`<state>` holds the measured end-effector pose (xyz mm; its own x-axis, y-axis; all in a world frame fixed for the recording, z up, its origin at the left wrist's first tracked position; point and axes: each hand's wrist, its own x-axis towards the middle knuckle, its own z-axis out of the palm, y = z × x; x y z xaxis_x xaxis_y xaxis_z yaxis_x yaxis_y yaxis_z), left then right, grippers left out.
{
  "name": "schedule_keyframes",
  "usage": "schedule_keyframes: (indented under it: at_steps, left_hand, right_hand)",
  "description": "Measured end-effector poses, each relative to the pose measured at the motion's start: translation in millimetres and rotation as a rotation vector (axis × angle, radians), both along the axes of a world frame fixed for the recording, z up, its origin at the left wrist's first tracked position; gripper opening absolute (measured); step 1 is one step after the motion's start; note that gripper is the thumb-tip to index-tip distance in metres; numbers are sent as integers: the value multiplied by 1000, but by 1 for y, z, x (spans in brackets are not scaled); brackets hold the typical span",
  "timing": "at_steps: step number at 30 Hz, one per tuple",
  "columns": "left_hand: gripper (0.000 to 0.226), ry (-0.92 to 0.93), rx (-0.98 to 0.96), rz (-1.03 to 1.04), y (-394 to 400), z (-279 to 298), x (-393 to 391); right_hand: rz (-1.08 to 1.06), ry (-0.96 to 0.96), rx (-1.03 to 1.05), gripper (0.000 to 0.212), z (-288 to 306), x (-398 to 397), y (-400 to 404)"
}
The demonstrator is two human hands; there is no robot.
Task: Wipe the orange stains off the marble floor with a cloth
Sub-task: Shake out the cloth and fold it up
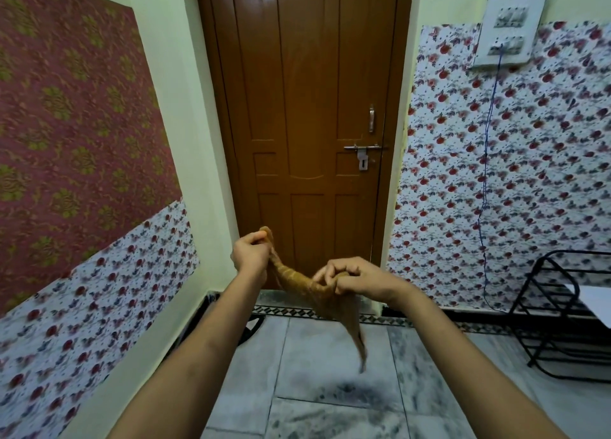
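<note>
An orange-brown cloth point(299, 280) is stretched and twisted between both hands, held up in the air in front of the brown door. My left hand point(251, 252) grips its upper end, higher and to the left. My right hand point(347, 278) grips it lower down, and the loose tail hangs below that hand toward the floor. The grey-veined marble floor point(317, 389) lies below, with dark smudges; no orange stain shows in view.
A closed brown door point(307, 124) with a bolt stands straight ahead. Floral-papered walls flank it. A black metal rack point(562, 313) stands at the right on the floor. A blue cord point(486, 174) hangs from the wall switchboard. A dark object lies at the left wall base.
</note>
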<state>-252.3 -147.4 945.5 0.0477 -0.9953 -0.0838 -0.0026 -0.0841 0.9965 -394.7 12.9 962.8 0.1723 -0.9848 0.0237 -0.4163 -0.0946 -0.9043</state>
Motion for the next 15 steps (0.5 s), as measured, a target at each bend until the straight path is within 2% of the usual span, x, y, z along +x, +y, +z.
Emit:
schedule_keyframes:
  at_steps: [3, 8, 10, 15]
  left_hand:
    - [33, 28, 21, -111, 0, -2, -4]
    - [48, -129, -117, -585, 22, 20, -5]
    - [50, -147, -144, -732, 23, 29, 4]
    - [51, -228, -207, -940, 30, 42, 21]
  right_hand:
    - [84, -36, 42, 5, -7, 14, -1]
    - [129, -111, 23, 11, -12, 31, -3]
    - [41, -156, -49, 16, -12, 25, -5]
    - [-361, -131, -357, 28, -15, 3, -10]
